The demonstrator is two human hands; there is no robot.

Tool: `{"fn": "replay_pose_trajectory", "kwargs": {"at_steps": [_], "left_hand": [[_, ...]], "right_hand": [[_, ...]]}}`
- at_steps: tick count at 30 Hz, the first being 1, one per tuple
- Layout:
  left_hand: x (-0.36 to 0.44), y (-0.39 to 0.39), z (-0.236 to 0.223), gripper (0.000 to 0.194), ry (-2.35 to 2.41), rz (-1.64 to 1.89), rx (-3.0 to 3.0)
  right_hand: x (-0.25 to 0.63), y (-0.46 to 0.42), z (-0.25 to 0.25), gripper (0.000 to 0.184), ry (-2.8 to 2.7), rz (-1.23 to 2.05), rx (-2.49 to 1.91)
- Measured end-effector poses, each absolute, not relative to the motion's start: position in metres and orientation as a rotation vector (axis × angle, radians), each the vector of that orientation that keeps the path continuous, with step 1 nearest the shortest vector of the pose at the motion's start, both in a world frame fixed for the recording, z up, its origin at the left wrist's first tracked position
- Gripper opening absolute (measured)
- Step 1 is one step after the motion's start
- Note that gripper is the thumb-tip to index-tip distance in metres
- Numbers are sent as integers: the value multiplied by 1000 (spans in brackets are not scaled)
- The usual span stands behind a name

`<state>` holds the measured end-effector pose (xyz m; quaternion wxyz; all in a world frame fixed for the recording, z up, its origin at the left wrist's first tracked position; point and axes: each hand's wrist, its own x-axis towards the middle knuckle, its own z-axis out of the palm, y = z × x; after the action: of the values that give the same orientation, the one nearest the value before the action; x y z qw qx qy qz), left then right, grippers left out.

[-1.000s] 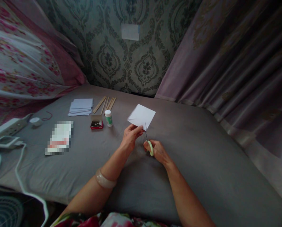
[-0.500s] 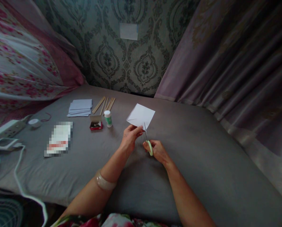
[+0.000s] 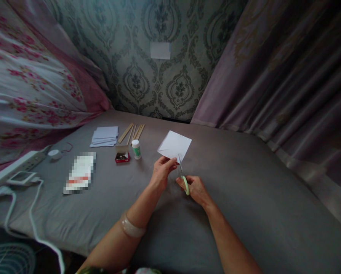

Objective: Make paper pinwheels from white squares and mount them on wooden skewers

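A white sheet of paper (image 3: 175, 145) is pinched at its lower edge by my left hand (image 3: 162, 170), thumb on top. My right hand (image 3: 195, 187) is closed round the light green handles of a pair of scissors (image 3: 186, 185). The scissor blades point away from me and overlap the paper's lower right part, close to my left thumb. Both hands are above the grey sheet, with the paper held tilted off it.
Left of my hands stand a white-and-green bottle (image 3: 136, 149) and an open red box (image 3: 122, 156) of small dark items. Behind them lie wooden sticks (image 3: 132, 133) and stacked white paper (image 3: 104, 136). A power strip (image 3: 16, 171) with white cables lies at far left.
The view has tilted up and turned slightly left, so everything sits lower and further right. The paper and scissors keep nearly the same position relative to each other.
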<state>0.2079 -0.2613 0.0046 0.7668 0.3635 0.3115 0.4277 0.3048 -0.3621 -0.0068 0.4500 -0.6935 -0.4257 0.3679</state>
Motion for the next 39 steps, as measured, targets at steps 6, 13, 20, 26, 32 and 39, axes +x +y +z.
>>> {"fn": "replay_pose_trajectory", "kwargs": {"at_steps": [6, 13, 20, 26, 32, 39], "left_hand": [[208, -261, 4, 28, 669, 932, 793], [208, -260, 5, 32, 674, 936, 787], [208, -260, 5, 31, 683, 941, 775], [209, -259, 2, 29, 676, 941, 798], [209, -262, 3, 28, 685, 924, 821], [211, -268, 6, 28, 684, 903, 833]], "right_hand": [[306, -361, -11, 49, -1068, 880, -1742], [306, -361, -11, 49, -1089, 852, -1779], [307, -360, -13, 48, -1100, 844, -1774], [307, -359, -16, 48, -1099, 833, -1772], [307, -360, -13, 46, -1044, 875, -1767], [307, -361, -6, 48, -1036, 874, -1730]]}}
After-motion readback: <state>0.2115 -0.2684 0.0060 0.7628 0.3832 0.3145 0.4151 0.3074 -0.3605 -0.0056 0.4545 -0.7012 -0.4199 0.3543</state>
